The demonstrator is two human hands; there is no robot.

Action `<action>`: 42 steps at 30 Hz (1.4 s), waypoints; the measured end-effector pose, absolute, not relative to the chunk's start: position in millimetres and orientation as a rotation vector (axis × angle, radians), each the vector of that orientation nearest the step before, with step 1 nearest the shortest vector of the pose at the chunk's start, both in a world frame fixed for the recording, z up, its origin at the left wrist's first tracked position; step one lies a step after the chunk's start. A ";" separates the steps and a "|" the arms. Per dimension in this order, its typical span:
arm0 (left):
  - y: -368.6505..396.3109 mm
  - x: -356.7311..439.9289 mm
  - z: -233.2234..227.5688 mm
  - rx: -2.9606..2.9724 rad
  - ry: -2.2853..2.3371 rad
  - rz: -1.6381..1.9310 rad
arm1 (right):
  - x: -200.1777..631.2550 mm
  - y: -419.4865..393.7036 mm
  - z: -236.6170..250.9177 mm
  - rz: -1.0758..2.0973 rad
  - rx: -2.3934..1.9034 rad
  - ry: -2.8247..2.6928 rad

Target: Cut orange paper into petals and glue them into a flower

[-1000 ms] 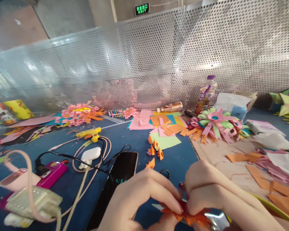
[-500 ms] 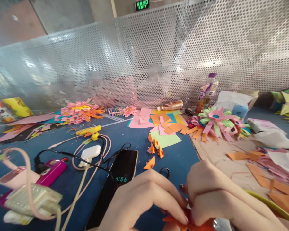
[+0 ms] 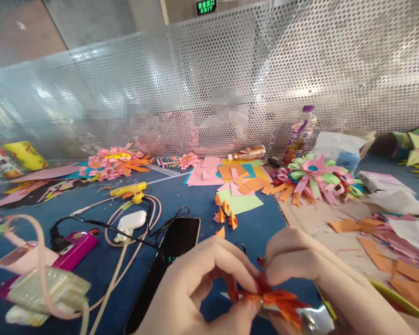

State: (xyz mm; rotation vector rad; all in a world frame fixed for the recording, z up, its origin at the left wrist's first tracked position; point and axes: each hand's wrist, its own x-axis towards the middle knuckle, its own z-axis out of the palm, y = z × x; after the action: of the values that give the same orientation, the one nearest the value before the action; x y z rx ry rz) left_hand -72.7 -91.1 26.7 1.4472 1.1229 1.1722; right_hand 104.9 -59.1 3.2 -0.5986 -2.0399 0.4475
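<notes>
Above the blue table (image 3: 202, 204), my left hand (image 3: 199, 284) and right hand (image 3: 296, 265) both pinch the folded orange paper piece (image 3: 270, 298).

Green sign (image 3: 206, 7) above the mesh screen reading "EXIT", bottle label unreadable

Single head view; faces forward-down; hands close; table (image 3: 195, 204) beyond

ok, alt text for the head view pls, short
Two bare hands, left hand and right hand, pinch a folded orange paper piece between their fingertips above a blue table. Beyond lie a black phone, a yellow glue gun and paper flowers.
</notes>
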 end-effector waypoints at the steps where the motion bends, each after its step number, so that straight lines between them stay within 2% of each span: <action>1: -89.8 -72.2 27.6 1.416 1.134 1.171 | 104.2 -59.2 3.7 0.443 -0.621 -2.034; 5: -86.9 -71.5 32.6 1.311 1.153 1.131 | 100.3 -60.3 5.6 0.465 -0.672 -1.953; 17: -82.1 -74.3 34.6 1.206 1.127 1.111 | 103.6 -56.9 16.2 0.832 -0.783 -1.973; 27: -72.5 -80.2 18.4 1.334 1.087 1.097 | 102.1 -56.8 15.5 0.803 -0.851 -1.993; 42: -74.5 -77.3 21.6 1.337 1.137 1.081 | 101.0 -57.7 13.9 0.701 -0.858 -1.990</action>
State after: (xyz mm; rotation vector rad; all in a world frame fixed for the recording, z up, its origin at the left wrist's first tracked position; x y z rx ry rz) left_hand -77.3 -74.5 21.6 1.3370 1.1371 1.0813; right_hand 101.0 -57.7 13.9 -0.8584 -1.9904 0.7014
